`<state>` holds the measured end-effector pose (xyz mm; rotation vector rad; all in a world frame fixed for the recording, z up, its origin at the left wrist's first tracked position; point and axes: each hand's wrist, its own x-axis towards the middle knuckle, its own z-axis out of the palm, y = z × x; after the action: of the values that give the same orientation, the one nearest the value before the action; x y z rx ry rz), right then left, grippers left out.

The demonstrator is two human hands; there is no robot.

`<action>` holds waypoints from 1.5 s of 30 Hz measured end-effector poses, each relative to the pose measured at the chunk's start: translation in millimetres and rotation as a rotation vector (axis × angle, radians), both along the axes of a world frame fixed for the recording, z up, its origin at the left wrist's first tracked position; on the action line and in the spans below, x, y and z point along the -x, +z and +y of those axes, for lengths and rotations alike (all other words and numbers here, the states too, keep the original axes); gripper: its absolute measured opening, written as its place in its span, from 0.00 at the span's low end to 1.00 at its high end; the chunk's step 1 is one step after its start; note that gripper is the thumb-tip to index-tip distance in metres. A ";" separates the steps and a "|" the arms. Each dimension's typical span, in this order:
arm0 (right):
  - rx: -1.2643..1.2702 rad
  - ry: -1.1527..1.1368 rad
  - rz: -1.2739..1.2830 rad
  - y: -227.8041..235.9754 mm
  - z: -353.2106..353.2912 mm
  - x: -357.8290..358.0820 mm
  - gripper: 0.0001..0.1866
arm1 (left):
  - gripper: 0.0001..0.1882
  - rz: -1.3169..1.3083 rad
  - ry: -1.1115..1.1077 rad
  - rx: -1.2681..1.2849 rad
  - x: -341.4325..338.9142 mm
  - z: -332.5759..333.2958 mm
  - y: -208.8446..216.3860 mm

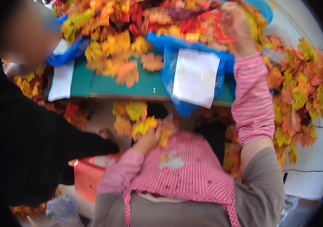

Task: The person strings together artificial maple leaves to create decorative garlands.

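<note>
Left hand (149, 137) grips yellow leaves (145, 125) below table edge (131, 95); right hand (235, 23) pinches red leaf (221, 32) (heap crowds tabletop).

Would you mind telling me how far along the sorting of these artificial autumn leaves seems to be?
Done: a leaf bunch is gathered in the left hand at the lap. In hand: the right hand reaches into the leaf pile on the green table. Left: most of it, with more leaves heaped alongside.

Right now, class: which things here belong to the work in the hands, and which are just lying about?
In hand:
- left hand on a bunch of yellow and orange leaves
- right hand reaching into the leaf pile

Lying about:
- blue bag with white sheet
- green table
- red box
</note>
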<state>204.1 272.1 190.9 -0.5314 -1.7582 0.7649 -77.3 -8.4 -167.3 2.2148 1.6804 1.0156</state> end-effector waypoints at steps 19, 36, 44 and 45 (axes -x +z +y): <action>0.082 -0.273 -0.675 -177.3 -265.1 49.1 0.07 | 0.05 -0.606 -0.220 0.131 -41.7 -6.4 134.4; -0.218 -0.344 -0.796 -184.7 -265.6 55.0 0.07 | 0.05 -0.499 -0.193 0.106 -42.9 -7.7 131.6; -0.122 -0.251 -0.768 -199.6 -266.3 57.9 0.09 | 0.04 -0.520 -0.182 0.130 -38.2 -10.5 130.6; 0.028 -0.224 -0.676 -200.5 -267.7 58.4 0.08 | 0.04 -0.537 -0.189 0.137 -37.3 -10.8 129.7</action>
<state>145.7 4.3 -9.5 -1.0771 -2.2482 0.4749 -39.9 -19.2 -37.5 1.7610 1.2388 1.2565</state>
